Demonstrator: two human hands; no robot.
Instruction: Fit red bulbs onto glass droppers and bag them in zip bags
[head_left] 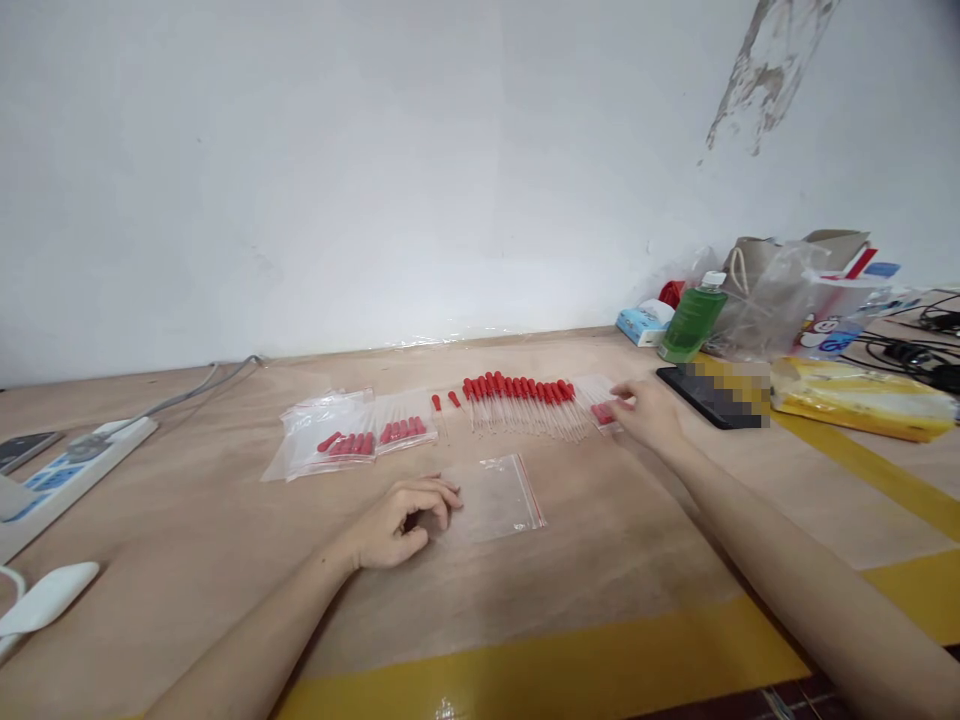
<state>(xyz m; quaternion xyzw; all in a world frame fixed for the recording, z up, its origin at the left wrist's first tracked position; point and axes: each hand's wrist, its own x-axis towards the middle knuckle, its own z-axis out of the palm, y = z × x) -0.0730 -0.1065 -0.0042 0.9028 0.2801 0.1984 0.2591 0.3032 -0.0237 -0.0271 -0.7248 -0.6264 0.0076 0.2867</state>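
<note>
Fingers loosely bent, with a gap to the thumb, my left hand rests on the table at the left edge of an empty clear zip bag. My right hand reaches to the right end of the row, its fingertips apart at the edge of a zip bag with red-bulbed droppers. Between the hands and the wall lies a row of loose droppers with red bulbs and thin clear stems. Two more droppers lie just left of them. Farther left are filled zip bags and a stack of bags.
At the right lie a black phone and a yellow pack. A green bottle, a blue tissue pack and plastic bags stand near the wall. At the left is a power strip with a cable.
</note>
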